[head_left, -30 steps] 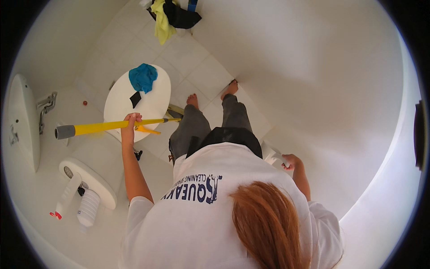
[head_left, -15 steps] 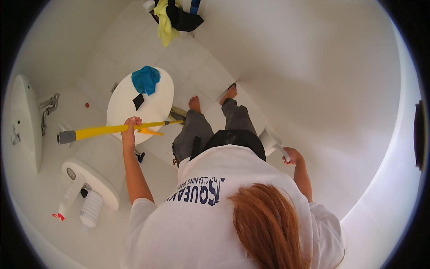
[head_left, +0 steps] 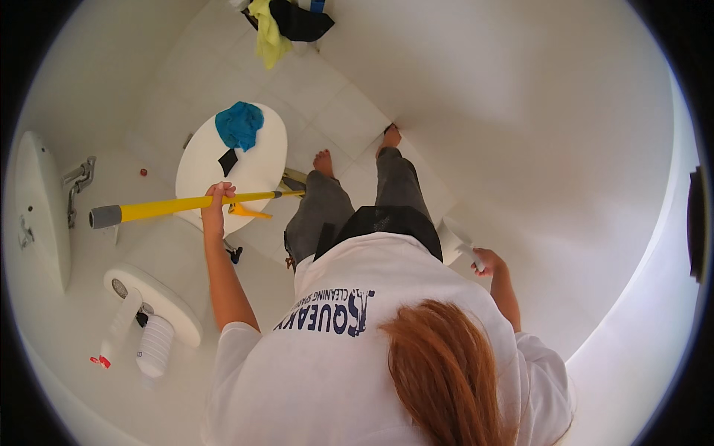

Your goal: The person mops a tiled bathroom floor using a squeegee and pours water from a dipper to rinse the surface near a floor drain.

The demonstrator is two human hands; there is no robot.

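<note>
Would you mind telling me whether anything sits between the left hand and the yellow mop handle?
Nothing does: the left hand is already closed around the yellow mop handle, in front of the white toilet lid.

A person seen from above stands barefoot on a white tiled floor [head_left: 335,104] in a small bathroom.

The left hand [head_left: 216,199] is closed around a yellow pole [head_left: 186,205] with a grey grip [head_left: 104,216]; the right hand [head_left: 487,262] holds a white spray bottle [head_left: 455,239]. A blue cloth [head_left: 239,124] lies on the closed toilet lid [head_left: 253,167]. Two white bottles [head_left: 141,338] rest by the cistern, a washbasin [head_left: 41,201] at left.
</note>
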